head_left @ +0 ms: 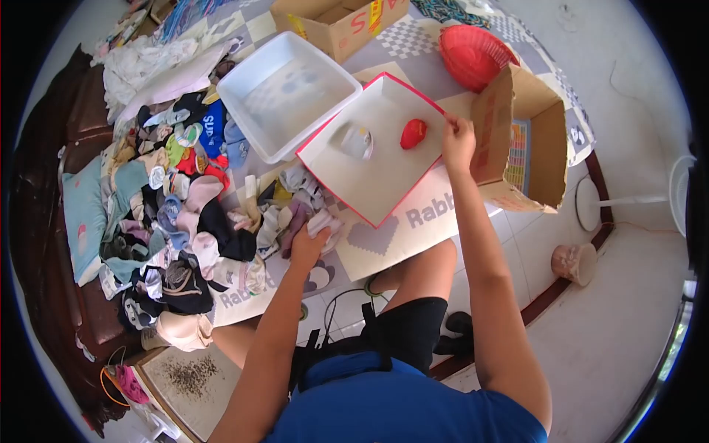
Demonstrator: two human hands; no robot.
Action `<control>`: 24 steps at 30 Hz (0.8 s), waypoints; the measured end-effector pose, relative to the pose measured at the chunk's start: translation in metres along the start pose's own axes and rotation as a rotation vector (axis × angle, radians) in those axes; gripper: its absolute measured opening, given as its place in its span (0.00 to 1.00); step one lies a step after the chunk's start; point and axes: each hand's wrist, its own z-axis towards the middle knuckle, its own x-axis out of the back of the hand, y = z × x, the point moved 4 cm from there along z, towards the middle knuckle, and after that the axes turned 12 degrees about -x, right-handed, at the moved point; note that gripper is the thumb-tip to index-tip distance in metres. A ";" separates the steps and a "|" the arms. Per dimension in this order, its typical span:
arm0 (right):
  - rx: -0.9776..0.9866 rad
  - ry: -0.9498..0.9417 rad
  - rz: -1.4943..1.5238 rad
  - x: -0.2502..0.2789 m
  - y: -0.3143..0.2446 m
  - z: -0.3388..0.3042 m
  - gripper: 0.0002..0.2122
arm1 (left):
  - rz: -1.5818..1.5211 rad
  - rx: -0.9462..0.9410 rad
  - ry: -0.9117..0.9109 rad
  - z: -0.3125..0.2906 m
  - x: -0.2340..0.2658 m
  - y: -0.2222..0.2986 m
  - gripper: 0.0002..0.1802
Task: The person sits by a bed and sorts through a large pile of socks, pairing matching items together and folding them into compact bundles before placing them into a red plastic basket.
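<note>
My left hand (309, 245) is closed on a pale pinkish sock (323, 222) at the right edge of a big heap of socks and small clothes (193, 210). My right hand (459, 142) grips the right corner of a shallow white box with a red rim (340, 193), thumb and fingers pinched over its edge. Inside that box lie a red rolled bundle (413, 134), close to my right hand, and a white-and-grey rolled bundle (357, 141), farther left. Both look like folded socks.
A white plastic tub (255, 136) stands left of the box. Cardboard boxes stand behind (325, 33) and at right (493, 140), by a red basket (473, 57). A patterned cloth (384, 247) covers the table. A white fan (676, 198) and a pinkish bucket (574, 263) are farther right.
</note>
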 end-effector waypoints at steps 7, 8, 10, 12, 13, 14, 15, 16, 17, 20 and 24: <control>-0.025 0.139 -0.507 -0.037 -0.044 0.152 0.26 | -0.217 0.195 -0.074 0.021 -0.003 0.011 0.16; -0.069 0.119 -0.544 -0.038 -0.034 0.167 0.28 | -0.221 0.217 -0.094 0.021 -0.002 0.009 0.15; -0.144 0.133 -0.633 -0.021 0.017 0.214 0.31 | -0.266 0.213 -0.152 0.032 -0.010 0.009 0.15; -0.148 0.039 -0.616 -0.048 0.015 0.206 0.30 | -0.259 0.263 -0.110 0.028 -0.001 0.002 0.15; -0.132 0.019 -0.618 -0.053 0.002 0.196 0.30 | -0.259 0.296 -0.103 0.024 0.001 0.000 0.15; -0.197 0.042 -0.639 -0.047 -0.004 0.192 0.27 | -0.274 0.306 -0.098 0.023 0.000 0.000 0.15; -0.270 0.077 -0.660 -0.041 -0.004 0.193 0.25 | -0.277 0.301 -0.103 0.026 -0.001 0.003 0.15; -0.253 0.170 -0.578 -0.035 -0.007 0.192 0.19 | -0.278 0.302 -0.104 0.028 -0.002 0.005 0.14; -0.254 0.177 -0.579 -0.034 -0.011 0.194 0.19 | -0.278 0.304 -0.105 0.029 -0.003 0.006 0.14; -0.053 0.448 -0.294 -0.026 -0.041 0.176 0.15 | -0.278 0.275 -0.108 0.032 -0.004 0.005 0.14; -0.022 0.340 -0.027 -0.016 -0.102 0.107 0.18 | -0.274 0.236 -0.114 0.028 -0.004 0.001 0.13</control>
